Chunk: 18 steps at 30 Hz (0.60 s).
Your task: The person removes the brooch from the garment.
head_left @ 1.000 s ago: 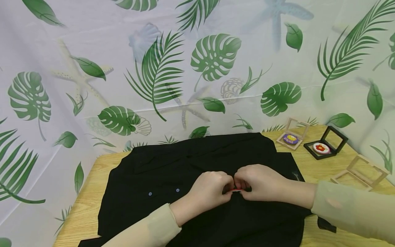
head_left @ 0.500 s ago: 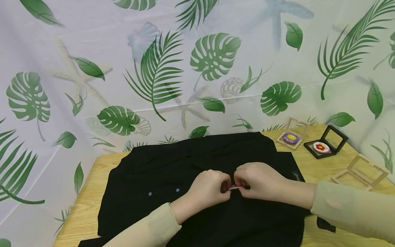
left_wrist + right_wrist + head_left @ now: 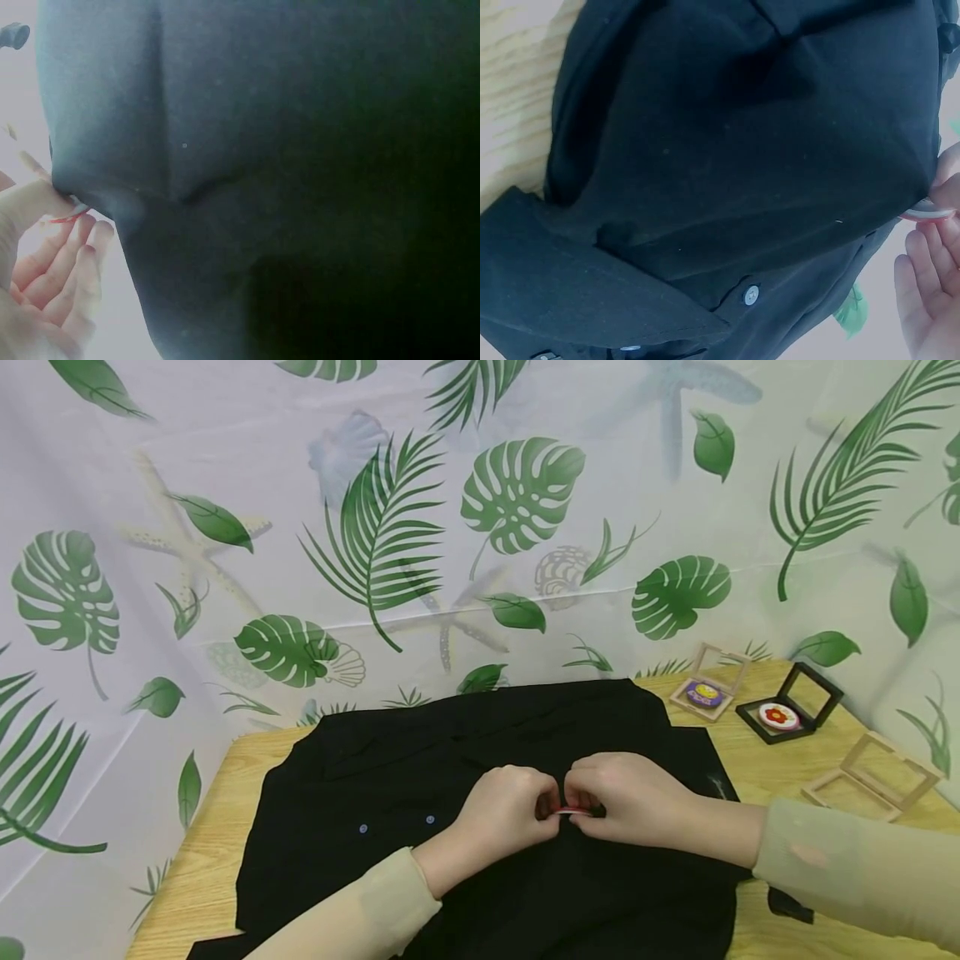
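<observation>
A black button-up shirt (image 3: 480,727) lies spread over the table. Between my hands is a thin round badge (image 3: 573,811) with a red edge, seen nearly edge-on. My left hand (image 3: 510,810) pinches its left side and my right hand (image 3: 633,802) pinches its right side, thumbs nearest me. In the right wrist view the badge (image 3: 930,214) shows a pale back against the shirt's lifted fabric (image 3: 780,165). Only a sliver of the badge (image 3: 69,218) appears in the left wrist view. Whether its pin passes through the cloth is hidden by the fingers.
At the right stand an open wooden case (image 3: 703,706) with a purple and yellow badge, and an open black case (image 3: 817,723) with a red-flower badge. Another open wooden frame case (image 3: 885,772) lies nearer me. A leaf-print cloth (image 3: 517,610) hangs behind the table.
The badge tilts slightly between my fingers: its red rim shows, then a paler side, then red again. Both hands stay in nearly the same place, shifting up only a little.
</observation>
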Tool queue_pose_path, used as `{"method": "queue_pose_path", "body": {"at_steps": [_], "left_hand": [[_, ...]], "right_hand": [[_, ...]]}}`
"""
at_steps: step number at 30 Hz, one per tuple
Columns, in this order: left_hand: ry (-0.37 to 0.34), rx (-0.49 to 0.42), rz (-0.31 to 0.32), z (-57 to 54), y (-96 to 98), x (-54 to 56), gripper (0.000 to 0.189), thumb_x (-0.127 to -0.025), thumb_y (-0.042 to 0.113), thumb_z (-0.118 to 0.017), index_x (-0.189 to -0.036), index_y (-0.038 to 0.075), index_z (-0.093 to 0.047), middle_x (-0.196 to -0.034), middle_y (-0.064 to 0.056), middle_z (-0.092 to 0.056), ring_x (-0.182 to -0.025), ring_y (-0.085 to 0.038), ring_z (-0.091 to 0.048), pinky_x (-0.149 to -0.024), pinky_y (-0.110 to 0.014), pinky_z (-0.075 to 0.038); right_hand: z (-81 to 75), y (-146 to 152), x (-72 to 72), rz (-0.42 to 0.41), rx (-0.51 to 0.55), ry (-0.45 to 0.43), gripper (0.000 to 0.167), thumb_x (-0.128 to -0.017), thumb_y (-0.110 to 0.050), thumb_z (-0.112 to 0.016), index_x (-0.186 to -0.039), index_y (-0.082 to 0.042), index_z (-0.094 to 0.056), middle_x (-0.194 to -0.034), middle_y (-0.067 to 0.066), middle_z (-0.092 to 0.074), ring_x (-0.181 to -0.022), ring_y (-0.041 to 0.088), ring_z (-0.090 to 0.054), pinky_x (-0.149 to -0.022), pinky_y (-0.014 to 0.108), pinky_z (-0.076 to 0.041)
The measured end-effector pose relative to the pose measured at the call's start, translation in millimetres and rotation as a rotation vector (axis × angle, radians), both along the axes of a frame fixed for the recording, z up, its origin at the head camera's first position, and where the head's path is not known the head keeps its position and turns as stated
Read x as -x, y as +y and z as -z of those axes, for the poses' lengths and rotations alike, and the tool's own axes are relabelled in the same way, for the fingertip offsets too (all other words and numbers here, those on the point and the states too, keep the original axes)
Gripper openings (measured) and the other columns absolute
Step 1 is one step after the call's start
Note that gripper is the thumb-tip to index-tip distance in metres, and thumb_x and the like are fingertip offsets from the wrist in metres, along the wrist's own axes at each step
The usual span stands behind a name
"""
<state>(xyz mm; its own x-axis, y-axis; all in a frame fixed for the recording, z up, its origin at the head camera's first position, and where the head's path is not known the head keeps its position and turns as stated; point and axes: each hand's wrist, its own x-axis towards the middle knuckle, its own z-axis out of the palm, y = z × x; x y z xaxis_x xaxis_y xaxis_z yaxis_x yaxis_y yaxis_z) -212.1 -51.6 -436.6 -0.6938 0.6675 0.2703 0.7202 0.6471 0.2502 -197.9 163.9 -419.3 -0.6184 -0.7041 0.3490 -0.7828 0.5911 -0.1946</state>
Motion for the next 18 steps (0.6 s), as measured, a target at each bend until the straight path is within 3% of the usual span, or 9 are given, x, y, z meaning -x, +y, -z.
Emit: {"method": "queue_pose_path", "body": {"at_steps": [9, 18], "left_hand": [[-0.004, -0.011, 0.005, -1.0, -0.2, -2.1, 0.014, -0.090, 0.021, -0.083, -0.080, 0.020, -0.074, -0.068, 0.010, -0.067, -0.057, 0.004, -0.049, -0.055, -0.010, -0.036], [0.033, -0.018, 0.022, -1.4, -0.2, -4.4, 0.014, -0.091, 0.021, -0.082, -0.080, 0.020, -0.073, -0.068, 0.009, -0.065, -0.057, 0.003, -0.048, -0.055, -0.010, -0.035]], "right_hand": [[-3.4, -1.4, -2.2, 0.051, -0.049, -0.080, 0.027, -0.082, -0.012, -0.084, -0.077, -0.025, -0.061, -0.071, -0.014, -0.056, -0.063, -0.005, -0.043, -0.059, 0.017, -0.040], [-1.3, -1.6, -2.4, 0.070, -0.066, -0.070, 0.026, -0.081, -0.013, -0.085, -0.076, -0.026, -0.063, -0.071, -0.015, -0.056, -0.061, -0.006, -0.044, -0.058, 0.017, -0.040]]}}
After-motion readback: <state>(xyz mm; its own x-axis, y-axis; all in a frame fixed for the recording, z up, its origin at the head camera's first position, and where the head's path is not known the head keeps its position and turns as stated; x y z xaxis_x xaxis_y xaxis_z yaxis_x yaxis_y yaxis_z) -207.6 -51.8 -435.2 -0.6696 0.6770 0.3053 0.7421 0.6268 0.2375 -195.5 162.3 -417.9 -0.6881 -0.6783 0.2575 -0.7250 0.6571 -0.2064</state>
